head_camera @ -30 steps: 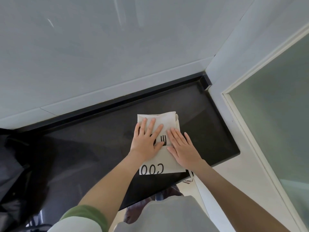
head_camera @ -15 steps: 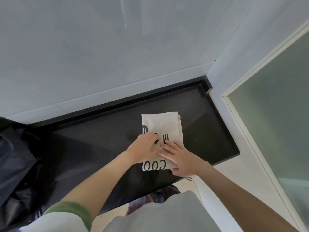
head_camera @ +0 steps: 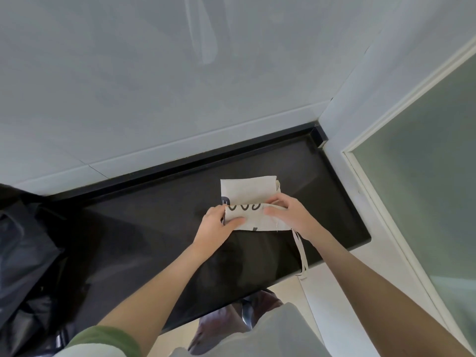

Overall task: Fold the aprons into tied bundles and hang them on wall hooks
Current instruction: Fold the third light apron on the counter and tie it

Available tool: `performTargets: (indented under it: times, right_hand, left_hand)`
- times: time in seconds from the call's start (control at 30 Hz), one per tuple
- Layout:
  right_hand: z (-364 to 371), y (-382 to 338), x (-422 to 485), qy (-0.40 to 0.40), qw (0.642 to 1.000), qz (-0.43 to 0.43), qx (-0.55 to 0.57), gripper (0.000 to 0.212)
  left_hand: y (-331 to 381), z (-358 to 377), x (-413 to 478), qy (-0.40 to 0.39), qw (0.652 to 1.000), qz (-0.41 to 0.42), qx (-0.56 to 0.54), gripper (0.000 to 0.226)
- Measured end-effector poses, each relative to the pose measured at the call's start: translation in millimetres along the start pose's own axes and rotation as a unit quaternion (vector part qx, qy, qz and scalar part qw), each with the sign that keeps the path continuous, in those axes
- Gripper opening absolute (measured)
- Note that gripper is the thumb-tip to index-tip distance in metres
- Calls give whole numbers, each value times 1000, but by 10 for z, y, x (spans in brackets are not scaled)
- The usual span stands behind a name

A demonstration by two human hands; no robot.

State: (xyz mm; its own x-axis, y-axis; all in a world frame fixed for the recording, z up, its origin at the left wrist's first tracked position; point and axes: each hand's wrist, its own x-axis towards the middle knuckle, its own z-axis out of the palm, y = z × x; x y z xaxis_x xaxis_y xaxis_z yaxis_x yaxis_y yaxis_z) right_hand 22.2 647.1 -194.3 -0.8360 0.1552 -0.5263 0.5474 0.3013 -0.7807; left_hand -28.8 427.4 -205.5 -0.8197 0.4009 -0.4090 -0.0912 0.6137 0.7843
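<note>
Black countertop (head_camera: 154, 228) in a pale-walled corner carries the cream apron (head_camera: 248, 190). The left hand (head_camera: 219, 225) pinches the left end of its near flap and the right hand (head_camera: 291, 215) grips the right end, the flap lying folded toward the wall (head_camera: 180, 99). The fold's long axis runs left to right, lettering up; one strap (head_camera: 301, 251) trails over the counter's front edge, beside a frosted glass panel (head_camera: 425, 163).

The apron (head_camera: 248, 190) is lying just right of the frame's centre, flat on the black counter (head_camera: 154, 228), folded into a small cream rectangle. Its near part is sitting doubled over the far half, showing black rounded letters along the flap's upper edge. A thin strap (head_camera: 301, 249) is trailing from its lower right corner, hanging over the counter's near edge
</note>
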Motion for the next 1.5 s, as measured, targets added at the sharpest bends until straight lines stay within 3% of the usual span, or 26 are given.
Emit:
performTargets:
  times: [0.1, 0.23, 0.37, 0.5, 0.6, 0.7, 0.83, 0.93, 1.03, 1.13, 1.27, 1.4, 1.5]
  right_hand:
    - [12, 56, 27, 29, 990, 21, 137, 28]
    - [74, 127, 54, 34, 985, 43, 162, 30]
    - [125, 74, 221, 102, 989, 90, 62, 20]
    - [132, 74, 361, 103, 988, 93, -69, 28]
    - [143, 84, 404, 122, 981, 77, -128, 31]
    - [174, 114, 392, 147, 964, 46, -216, 34]
    - [240, 114, 387, 179, 928, 38, -323, 29]
    - [315, 149, 447, 255, 900, -16, -352, 30]
    - [357, 214, 495, 278, 856, -80, -428, 50]
    - [305, 136, 561, 216, 859, -124, -448, 74]
    - [203, -128, 715, 66, 876, -125, -462, 81]
    - [76, -405, 872, -29, 899, -78, -430, 57]
    - [27, -427, 865, -54, 898, -115, -422, 36]
  left_hand:
    - [81, 16, 55, 6, 998, -42, -46, 25]
    - [78, 16, 217, 30, 996, -86, 22, 41]
    - [142, 69, 342, 22, 987, -131, 88, 46]
    - [192, 118, 398, 23, 966, -157, 206, 47]
    - [207, 163, 367, 52, 969, -124, 208, 45]
    - [102, 205, 347, 108, 945, -60, 304, 45]
    - [55, 179, 401, 143, 928, -17, 344, 64]
    - [142, 179, 503, 76, 946, -81, 305, 70]
    - [232, 61, 664, 65, 980, -173, 70, 69]
    - [277, -173, 773, -4, 983, -171, -68, 48]
    - [342, -350, 816, -156, 963, -126, -183, 29]
    - [368, -432, 788, -183, 961, -73, -192, 27]
    - [324, -479, 769, -187, 972, -43, -136, 33]
